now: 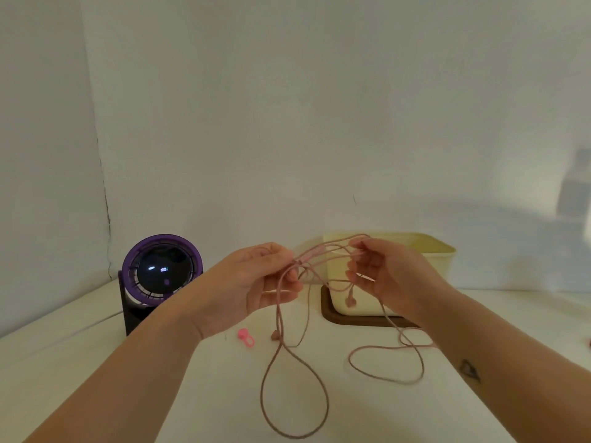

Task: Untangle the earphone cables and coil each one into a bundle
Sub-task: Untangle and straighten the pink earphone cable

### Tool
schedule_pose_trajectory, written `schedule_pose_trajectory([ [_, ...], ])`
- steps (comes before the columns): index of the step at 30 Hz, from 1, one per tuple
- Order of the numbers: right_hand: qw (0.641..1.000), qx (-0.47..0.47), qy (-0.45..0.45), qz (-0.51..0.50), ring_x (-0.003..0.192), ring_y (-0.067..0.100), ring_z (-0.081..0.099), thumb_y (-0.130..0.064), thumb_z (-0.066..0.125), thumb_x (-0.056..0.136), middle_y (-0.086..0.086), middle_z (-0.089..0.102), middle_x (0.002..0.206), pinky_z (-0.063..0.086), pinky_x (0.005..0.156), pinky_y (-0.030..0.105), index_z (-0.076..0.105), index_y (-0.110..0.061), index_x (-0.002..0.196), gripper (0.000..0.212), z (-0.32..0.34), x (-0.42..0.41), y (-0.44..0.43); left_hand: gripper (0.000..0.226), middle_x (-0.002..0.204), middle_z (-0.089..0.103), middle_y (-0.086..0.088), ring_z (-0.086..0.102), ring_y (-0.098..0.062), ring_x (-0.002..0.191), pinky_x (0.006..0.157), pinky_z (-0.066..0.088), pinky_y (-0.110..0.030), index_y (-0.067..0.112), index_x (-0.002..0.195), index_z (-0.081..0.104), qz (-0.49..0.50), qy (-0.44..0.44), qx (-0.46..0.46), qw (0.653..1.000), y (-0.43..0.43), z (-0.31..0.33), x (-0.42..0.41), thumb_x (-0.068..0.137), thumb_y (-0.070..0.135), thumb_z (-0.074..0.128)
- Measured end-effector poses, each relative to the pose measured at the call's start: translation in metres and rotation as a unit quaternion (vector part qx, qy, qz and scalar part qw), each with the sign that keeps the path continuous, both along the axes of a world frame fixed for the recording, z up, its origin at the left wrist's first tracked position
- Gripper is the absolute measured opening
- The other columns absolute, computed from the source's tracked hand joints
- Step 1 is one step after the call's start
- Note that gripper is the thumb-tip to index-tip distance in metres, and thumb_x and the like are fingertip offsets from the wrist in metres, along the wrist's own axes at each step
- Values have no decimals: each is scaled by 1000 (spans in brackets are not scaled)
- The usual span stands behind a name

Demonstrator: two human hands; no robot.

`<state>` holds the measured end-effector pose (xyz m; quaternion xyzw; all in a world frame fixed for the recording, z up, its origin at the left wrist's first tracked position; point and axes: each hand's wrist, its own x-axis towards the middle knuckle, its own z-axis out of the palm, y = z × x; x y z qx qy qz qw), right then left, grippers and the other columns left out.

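Light: soft, diffuse, moderately dim; grey-green cast across the wall (pixel 287 91). Direction of the source cannot be told. Shadows weak: a broad pale one on the wall right of the cream box (pixel 441 260), a faint one beside the pink cable (pixel 279 318) on the table (pixel 479 417). Small glints on the fan (pixel 161 273) face. Wide-angle bowing: wall crack (pixel 105 203) curves at left. Overall soft, compression smear; pale object (pixel 575 187) at right edge blurred beyond recognition.
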<state>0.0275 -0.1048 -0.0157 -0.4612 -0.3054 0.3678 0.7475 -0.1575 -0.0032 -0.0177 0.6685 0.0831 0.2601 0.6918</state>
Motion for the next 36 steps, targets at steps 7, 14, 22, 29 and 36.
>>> schedule_pose_trajectory([
  [7,990,18,136,-14,34,8,26,-14,41,96,-7,23,41,32,45,21,52,-14,76,23,-6,28,-6,18,69,66,-4,68,-15,69,75,57,-34,10,74,56,93,-57,-205,973,23,-9,3,81,26,59],
  [14,995,9,93,-20,31,9,17,-16,39,94,-7,18,39,27,52,25,53,-16,73,25,-14,27,-3,34,51,36,7,27,-5,34,40,39,-14,18,66,37,103,-123,-339,927,31,-15,8,90,34,55],
  [22,984,-52,-121,117,43,12,37,-22,62,79,-3,32,48,37,52,29,62,-11,91,16,-8,26,-17,30,97,71,-3,31,-4,36,44,45,-16,12,62,55,96,-45,-162,981,21,-9,3,81,36,56],
  [29,824,-223,-481,198,59,13,63,-44,60,85,2,74,90,51,94,38,68,-14,105,38,7,9,-33,36,74,70,-7,62,-10,52,60,58,-24,11,66,63,106,-89,-94,986,13,0,0,92,31,47],
  [36,795,-221,-563,46,77,9,67,-34,45,98,-8,73,71,49,83,24,72,-25,89,29,5,-1,-25,28,60,59,-2,48,-8,47,38,27,-16,11,74,49,182,-128,-15,975,10,9,-2,89,34,49],
])
